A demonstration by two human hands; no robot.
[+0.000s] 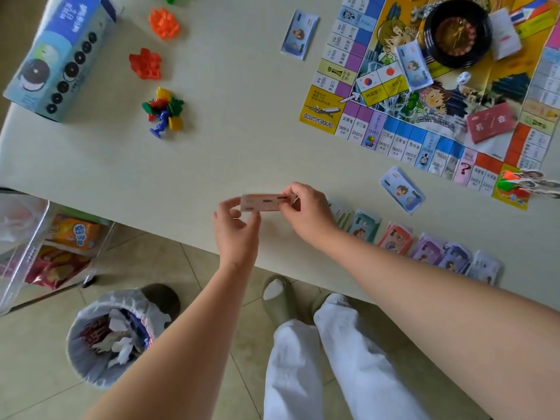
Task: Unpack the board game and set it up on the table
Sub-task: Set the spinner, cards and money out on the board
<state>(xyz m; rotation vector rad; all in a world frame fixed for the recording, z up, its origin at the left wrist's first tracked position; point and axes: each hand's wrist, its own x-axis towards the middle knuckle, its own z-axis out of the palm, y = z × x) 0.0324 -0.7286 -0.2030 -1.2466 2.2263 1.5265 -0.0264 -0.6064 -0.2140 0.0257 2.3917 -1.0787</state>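
Paper notes [266, 202]: a thin pink stack is held over the counter [230, 140] edge.
Left hand [235, 227]: grip is clamped on its left end.
Right hand [307, 215]: grip is clamped on its right end.
Game board [394, 137]: laid flat, far right.

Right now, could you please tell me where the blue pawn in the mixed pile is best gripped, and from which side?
Pinch the blue pawn by its round base, coming from the near side. It seems to lie on its side at the pile's near edge, base pointing out, clear of the other pieces.
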